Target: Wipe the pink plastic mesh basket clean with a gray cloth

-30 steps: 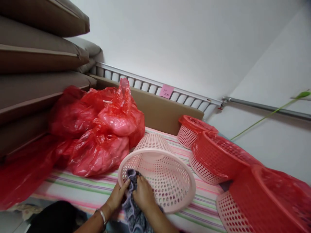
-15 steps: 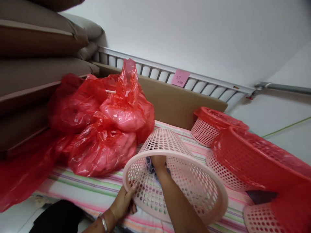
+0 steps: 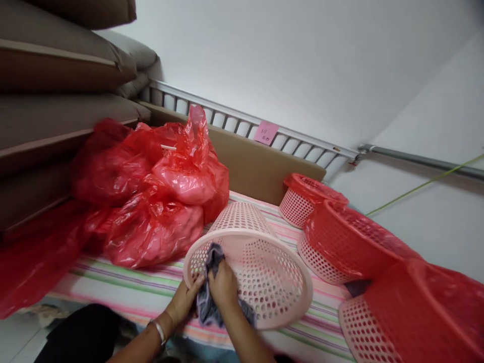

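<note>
A pale pink perforated plastic basket (image 3: 278, 282) lies on its side, its mouth facing me, on a striped sheet (image 3: 132, 285). At the left of its rim, my left hand (image 3: 185, 298) grips the edge, thumb on the inner side. My right hand (image 3: 224, 283) is closed on a grey-purple cloth (image 3: 214, 257), which it presses near the same stretch of rim, close to my left hand. Part of the cloth hangs below my right hand, over the lower rim. The fingertips of my left hand are hidden behind the rim.
Red plastic bags (image 3: 155, 232) with bundled contents pile up at left, beside stacked brown cushions (image 3: 64, 116). Several baskets lined with red bags (image 3: 340, 242) stand along the right. Behind are a brown board (image 3: 257, 171), a white railing with a pink note (image 3: 266, 132), and a wall.
My right hand has drawn the cloth from deep inside the basket out to its left rim. The basket's mouth has shifted left in view, and the camera has turned slightly right.
</note>
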`<state>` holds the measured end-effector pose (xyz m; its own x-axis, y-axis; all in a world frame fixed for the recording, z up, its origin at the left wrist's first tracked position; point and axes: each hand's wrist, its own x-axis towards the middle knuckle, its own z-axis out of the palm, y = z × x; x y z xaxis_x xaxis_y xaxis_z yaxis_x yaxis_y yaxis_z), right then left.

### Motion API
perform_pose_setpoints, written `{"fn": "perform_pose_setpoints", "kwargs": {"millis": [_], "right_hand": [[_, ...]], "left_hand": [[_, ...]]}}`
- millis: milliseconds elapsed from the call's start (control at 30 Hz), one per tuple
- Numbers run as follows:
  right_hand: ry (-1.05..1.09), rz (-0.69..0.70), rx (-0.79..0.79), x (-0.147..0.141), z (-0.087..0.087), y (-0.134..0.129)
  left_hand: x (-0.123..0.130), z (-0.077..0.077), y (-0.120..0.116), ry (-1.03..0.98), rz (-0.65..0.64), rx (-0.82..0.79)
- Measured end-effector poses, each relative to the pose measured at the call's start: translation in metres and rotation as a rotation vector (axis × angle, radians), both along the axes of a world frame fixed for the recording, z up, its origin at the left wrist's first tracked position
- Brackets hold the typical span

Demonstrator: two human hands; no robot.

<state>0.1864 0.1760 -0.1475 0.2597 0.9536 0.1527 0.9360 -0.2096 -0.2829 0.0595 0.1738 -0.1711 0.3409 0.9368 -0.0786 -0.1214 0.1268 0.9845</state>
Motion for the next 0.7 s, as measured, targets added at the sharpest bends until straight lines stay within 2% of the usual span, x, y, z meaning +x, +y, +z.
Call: {"fn": "perform_pose_setpoints", "kwargs": {"millis": [100,167,233,400,533,700], "right_hand": [[0.005,0.128,0.03,-0.004,-0.002,-0.028],[-0.01,0.175,0.031,-0.002,-0.001,-0.033],[-0.027,0.193,0.02,0.003,0.001,-0.026],[-0.135,0.08,-0.066,0.021,0.005,0.016],[-0.171,0.028,-0.08,0.045,0.0,0.057],[-0.162,0.055,-0.052,0.071,-0.004,0.101]], "left_hand": [[-0.005,0.011,0.0,-0.062,0.038,0.143],[-0.006,0.015,-0.002,-0.07,0.038,0.158],[-0.005,0.014,-0.003,-0.063,0.021,0.131],[0.001,-0.002,-0.004,0.011,-0.08,-0.129],[0.003,-0.012,-0.003,0.01,-0.068,-0.157],[0.003,-0.015,-0.002,0.013,-0.072,-0.211]]}}
